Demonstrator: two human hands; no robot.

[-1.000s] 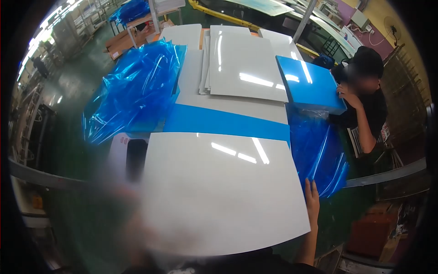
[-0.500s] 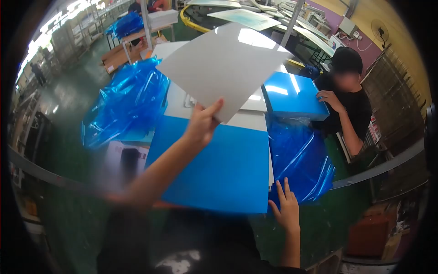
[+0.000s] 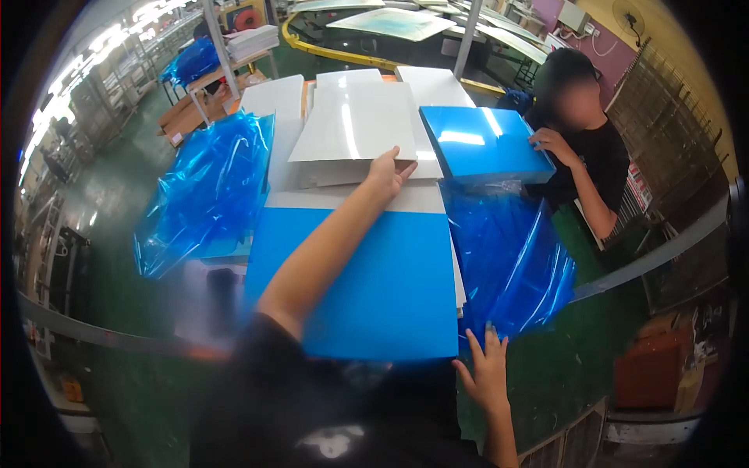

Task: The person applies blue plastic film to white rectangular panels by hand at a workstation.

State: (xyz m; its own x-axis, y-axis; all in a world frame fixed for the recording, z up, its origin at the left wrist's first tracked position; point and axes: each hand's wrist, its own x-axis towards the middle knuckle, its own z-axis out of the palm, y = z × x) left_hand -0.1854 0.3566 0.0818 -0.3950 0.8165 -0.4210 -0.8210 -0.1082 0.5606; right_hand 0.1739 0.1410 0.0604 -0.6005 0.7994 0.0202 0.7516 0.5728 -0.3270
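My left hand (image 3: 388,173) reaches far forward and grips the near edge of a glossy white panel (image 3: 355,125), which lies flat on a stack of white panels. Closer to me lies a large panel covered in blue film (image 3: 374,273). My right hand (image 3: 485,373) rests with its fingers spread at that panel's near right corner and holds nothing.
A person in black (image 3: 593,156) stands at the right with a hand on another blue-filmed panel (image 3: 480,144). Crumpled blue film is heaped at the left (image 3: 207,191) and at the right (image 3: 511,249). A metal rail (image 3: 647,261) crosses the lower right.
My left hand lifted the white panel off the blue-filmed one, swung it forward and laid it on the far stack. My right hand stayed at the near corner.
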